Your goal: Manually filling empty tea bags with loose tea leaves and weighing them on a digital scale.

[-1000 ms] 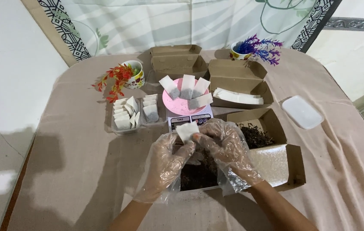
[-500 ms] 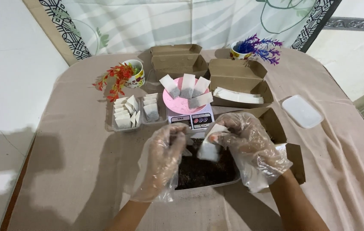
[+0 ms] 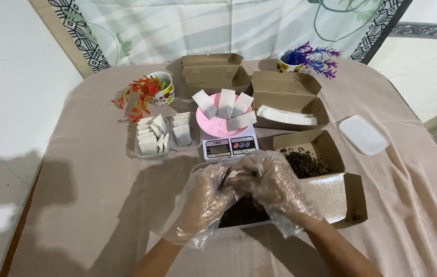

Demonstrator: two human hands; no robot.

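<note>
Both my hands wear loose clear plastic gloves. My left hand point(image 3: 203, 197) and my right hand point(image 3: 272, 184) meet over a clear tray of dark loose tea point(image 3: 241, 215). Between their fingertips sits a small white tea bag point(image 3: 235, 175), mostly hidden by the gloves. Just beyond stands a small white kitchen scale point(image 3: 228, 146) with a pink plate point(image 3: 205, 123) on top, holding several filled white tea bags point(image 3: 224, 105).
Two clear tubs of tea bags point(image 3: 152, 134) stand at the left. Brown cardboard boxes: one with loose tea point(image 3: 308, 159), one with flat white bags point(image 3: 286, 115), one at the back point(image 3: 213, 74). Cups with artificial flowers point(image 3: 149, 91) point(image 3: 308, 57). White lid point(image 3: 362, 134).
The white bag went from raised above the scale, down toward the tea tray. My hands have now closed together low over the tray, covering the bag.
</note>
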